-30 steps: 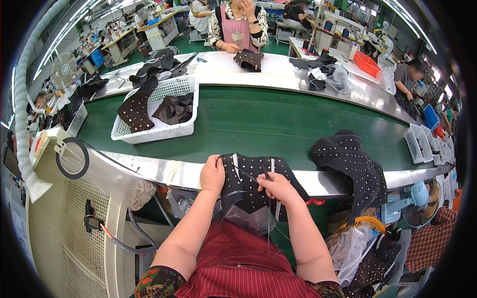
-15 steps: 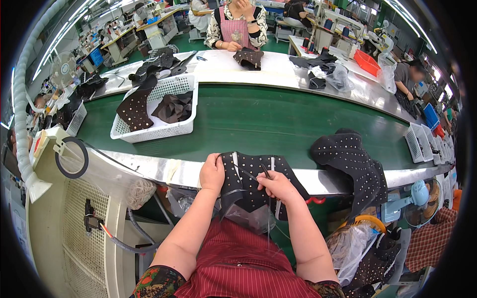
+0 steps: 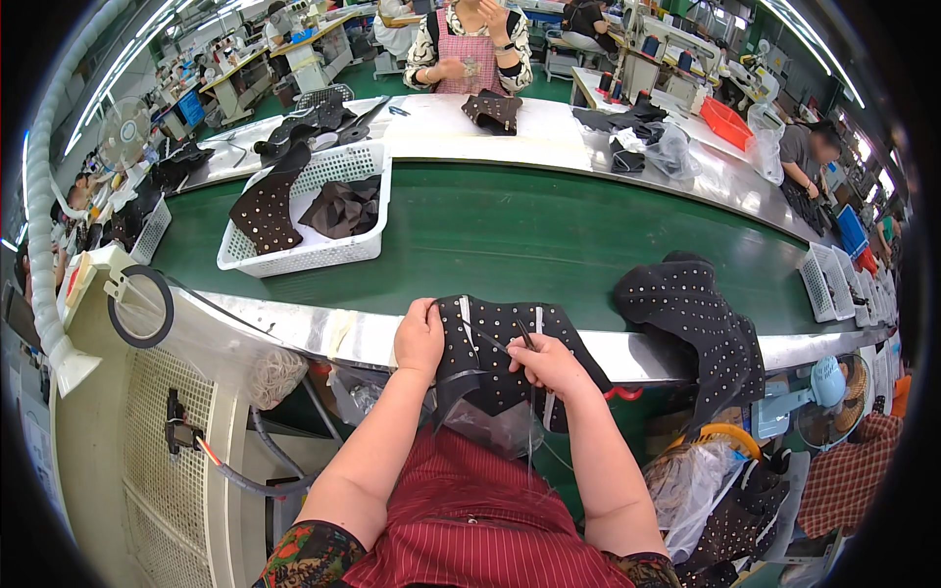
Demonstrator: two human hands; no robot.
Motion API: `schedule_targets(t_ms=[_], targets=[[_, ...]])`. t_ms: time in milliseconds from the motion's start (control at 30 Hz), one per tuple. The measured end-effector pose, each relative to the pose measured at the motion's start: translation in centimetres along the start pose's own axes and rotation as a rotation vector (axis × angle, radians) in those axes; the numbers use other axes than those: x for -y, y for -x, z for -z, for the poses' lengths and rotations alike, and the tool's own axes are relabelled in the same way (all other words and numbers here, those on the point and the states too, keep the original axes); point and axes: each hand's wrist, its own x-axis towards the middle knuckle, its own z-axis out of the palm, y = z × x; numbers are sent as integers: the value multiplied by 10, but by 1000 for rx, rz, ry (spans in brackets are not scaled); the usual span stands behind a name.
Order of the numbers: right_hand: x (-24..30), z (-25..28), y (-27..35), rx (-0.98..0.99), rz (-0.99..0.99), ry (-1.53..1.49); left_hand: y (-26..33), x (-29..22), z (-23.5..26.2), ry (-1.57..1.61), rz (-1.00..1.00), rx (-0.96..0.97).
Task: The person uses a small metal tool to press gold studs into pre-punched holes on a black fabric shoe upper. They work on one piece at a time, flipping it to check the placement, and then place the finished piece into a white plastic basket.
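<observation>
My left hand (image 3: 419, 339) is closed on the upper left edge of a black studded fabric piece (image 3: 498, 392), which lies over the belt table's near metal edge. Pale strips run down this piece, and its lower part hangs toward my lap. My right hand (image 3: 547, 364) is closed around what looks like dark scissors (image 3: 526, 335), their two slim points spread apart over the piece. A thin strand hangs below that hand. Its fingers partly hide the tool's handles.
A white basket (image 3: 304, 263) with dark pieces stands on the green belt (image 3: 490, 225). Another studded piece (image 3: 686, 304) drapes over the edge at right. A person (image 3: 470, 59) sits across the belt. A blue fan (image 3: 829, 380) and bagged scraps (image 3: 686, 480) are at lower right.
My hands and the studded piece have hardly moved. Across the belt, the other person's hand has lifted off the dark piece, which now lies on the table.
</observation>
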Motion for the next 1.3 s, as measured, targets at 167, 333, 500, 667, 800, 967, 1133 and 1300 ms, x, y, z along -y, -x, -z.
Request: schedule_targets(t_ms=[167,333,500,667,800,967,1133,1300], targets=[[2,0,1,1,-8,-8,0,-3,1,8,7,5],[1,0,0,-1,-7,-15,0,-1,0,5,-6,-3],[1,0,0,0,-7,-17,0,0,0,-2,-11,-6],[1,1,0,6,-5,-13,0,-1,0,-10,-14,-8],[1,1,-1,10,-8,-3,0,-3,1,-10,-8,-2],[3,0,1,1,-20,-10,0,-3,1,-9,-13,-6],[0,0,0,1,-7,-32,0,-3,1,-8,-18,-14],[1,0,0,5,-8,-40,0,-2,0,-9,-12,-15]])
